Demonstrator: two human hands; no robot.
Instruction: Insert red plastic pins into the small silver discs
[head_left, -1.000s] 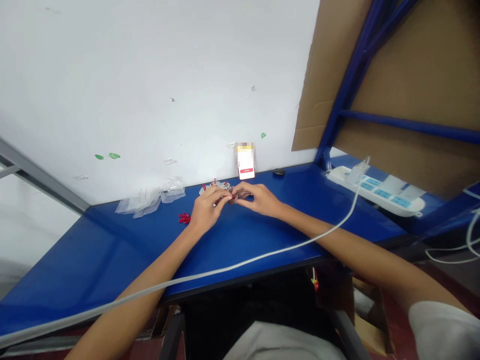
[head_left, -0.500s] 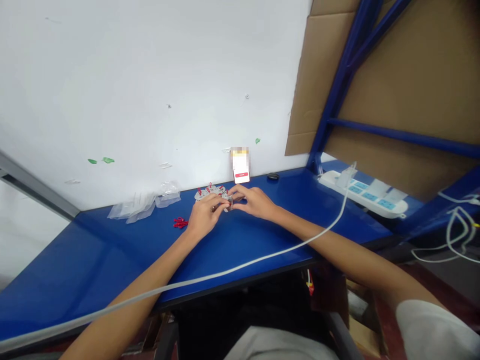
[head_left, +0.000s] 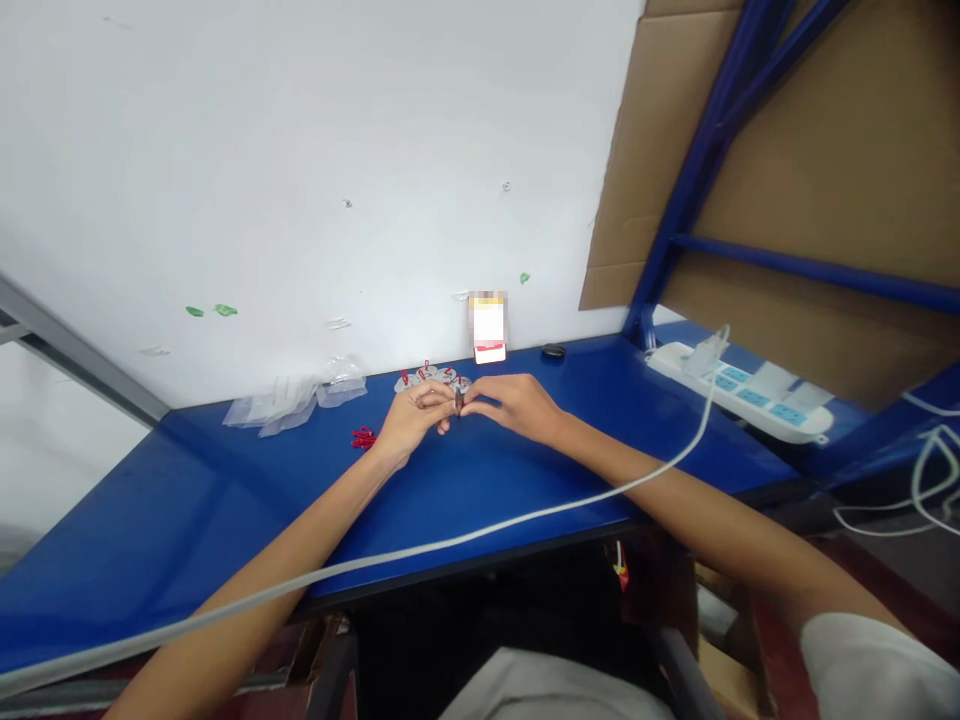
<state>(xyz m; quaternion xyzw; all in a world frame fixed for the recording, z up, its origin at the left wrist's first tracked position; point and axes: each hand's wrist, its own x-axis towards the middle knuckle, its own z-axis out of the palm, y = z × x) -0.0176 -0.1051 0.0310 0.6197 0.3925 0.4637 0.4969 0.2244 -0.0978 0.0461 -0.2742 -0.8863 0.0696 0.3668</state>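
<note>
My left hand (head_left: 411, 418) and my right hand (head_left: 511, 405) meet fingertip to fingertip over the blue table (head_left: 525, 470), near the white wall. Both pinch one small dark piece (head_left: 458, 400) between them; I cannot make out what it is. Just behind the hands lies a cluster of small grey discs with red clips (head_left: 429, 378). A little heap of red clips (head_left: 364, 437) lies left of my left hand.
Clear plastic bags (head_left: 300, 398) lie at the wall on the left. A small white and red card (head_left: 489, 326) leans on the wall, a black cap (head_left: 553, 351) beside it. A power strip (head_left: 750, 390) sits at the right; its white cable (head_left: 480, 535) crosses my arms.
The hands have lifted slightly off the table and turned the small piece upright between the fingertips. The view has shifted a little.
</note>
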